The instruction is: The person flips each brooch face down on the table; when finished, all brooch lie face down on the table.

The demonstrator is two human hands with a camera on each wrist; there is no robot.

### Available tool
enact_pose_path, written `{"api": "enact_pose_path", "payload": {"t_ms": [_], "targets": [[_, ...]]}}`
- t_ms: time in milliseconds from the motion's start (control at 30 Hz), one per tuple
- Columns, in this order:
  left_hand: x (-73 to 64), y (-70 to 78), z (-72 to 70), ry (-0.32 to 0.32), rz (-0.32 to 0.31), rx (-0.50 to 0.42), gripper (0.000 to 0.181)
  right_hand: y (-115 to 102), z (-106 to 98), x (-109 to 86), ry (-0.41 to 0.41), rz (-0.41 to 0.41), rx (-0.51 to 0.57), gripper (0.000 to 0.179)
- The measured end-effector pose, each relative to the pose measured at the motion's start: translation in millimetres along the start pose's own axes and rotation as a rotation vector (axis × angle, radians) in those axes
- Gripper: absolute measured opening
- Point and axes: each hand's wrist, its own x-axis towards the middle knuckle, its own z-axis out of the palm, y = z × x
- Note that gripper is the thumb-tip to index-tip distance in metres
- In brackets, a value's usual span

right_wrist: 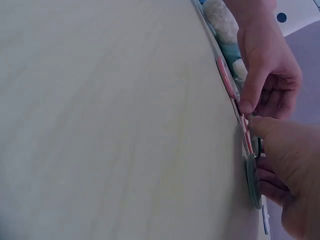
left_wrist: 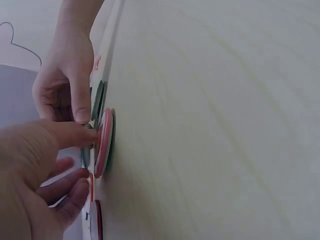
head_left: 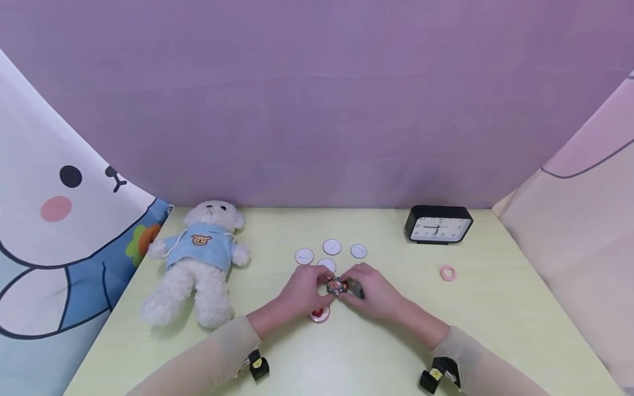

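Fingers and thumbs of my left hand [head_left: 303, 290] and right hand [head_left: 377, 292] pinch a small round badge [head_left: 337, 286] from both sides, low over the table. Its upper face carries a dark, reddish pattern. Just nearer to me lies a pink-rimmed badge [head_left: 319, 315] with a red picture, partly covered by the left hand; its edge [left_wrist: 103, 142] shows in the left wrist view. A dark green badge [right_wrist: 253, 180] lies under the right hand, mostly hidden by it. Beyond the hands are several white discs [head_left: 332, 247], each with a thin line across it.
A white plush toy [head_left: 190, 286] in a blue hoodie lies on the left of the pale table [head_left: 356, 363]. A black desk clock [head_left: 440, 225] stands at the back right, with a pink ring [head_left: 448, 273] in front of it. A purple cloth [head_left: 317, 110] hangs behind.
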Motion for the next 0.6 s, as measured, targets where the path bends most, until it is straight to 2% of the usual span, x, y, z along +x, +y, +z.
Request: {"api": "enact_pose_path", "payload": {"t_ms": [133, 300, 367, 600], "targets": [[2.8, 5.1, -2.5, 0.126, 0.02, -0.066, 0.029, 2.4, -7.9, 3.2, 0.075, 0.04, 0.122, 0.021], [8.1, 15.0, -7.8, 0.293, 0.102, -0.086, 0.023, 5.1, -18.7, 10.2, 0.167, 0.047, 0.261, 0.02], [9.3, 18.0, -8.7, 0.319, 0.133, -0.084, 0.025, 5.4, -21.4, 12.4, 0.182, 0.056, 0.301, 0.019], [12.5, 20.9, -5.8, 0.318, 0.175, -0.077, 0.045, 2.7, -26.9, 17.0, 0.203, 0.133, 0.396, 0.016]]}}
